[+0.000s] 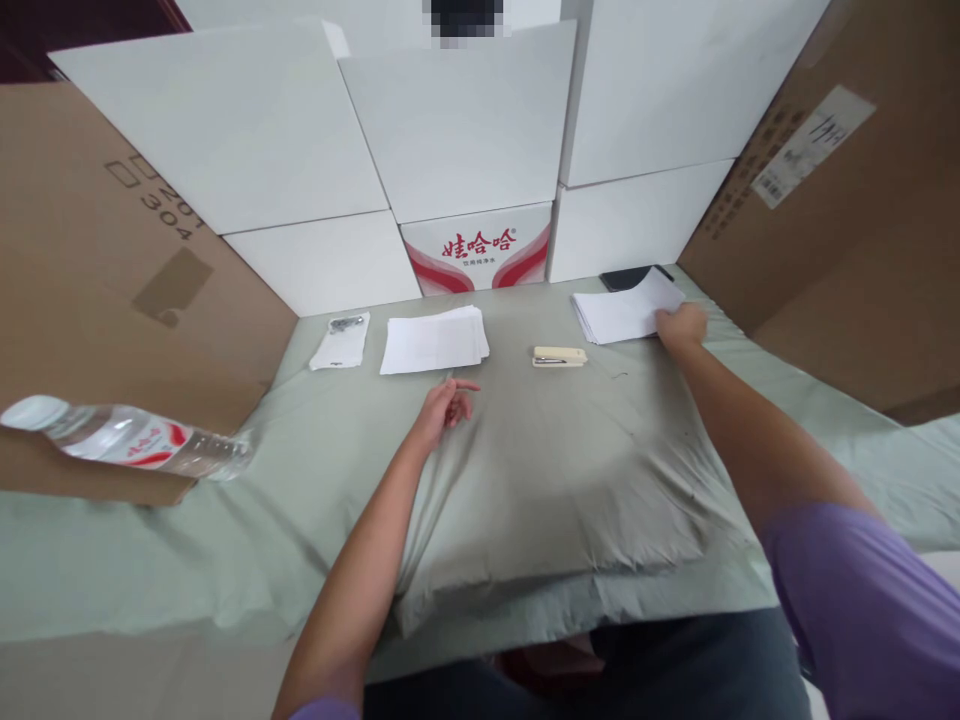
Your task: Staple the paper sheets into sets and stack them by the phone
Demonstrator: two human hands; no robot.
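Toward the upper right of the frame, the right hand (681,326) lies on the near right corner of a stack of white paper (624,312), fingers curled onto the top sheets; whether it pinches a sheet or only presses on it cannot be told. That stack sits close to the far edge of the green cloth (540,470), with a dark flat thing (628,277) poking out behind it and a brown cardboard box (847,200) rising just to its right, so little room is left on that side.

Left of the stack, apart from it, a cream stapler (559,356) lies flat on the cloth. Further left, at the centre top of the cloth, a second stack of paper (435,340) rests squarely, and beside it a small white packet (341,342) lies near the left border.

Below the middle stack, the left hand (444,405) rests on the cloth, loosely curled with the forefinger pointing right, holding nothing, its fingertips just short of the paper's near edge.

White boxes (450,130) wall off the far side. A water bottle (127,440) lies at the left edge. Bare cloth spreads between both forearms.
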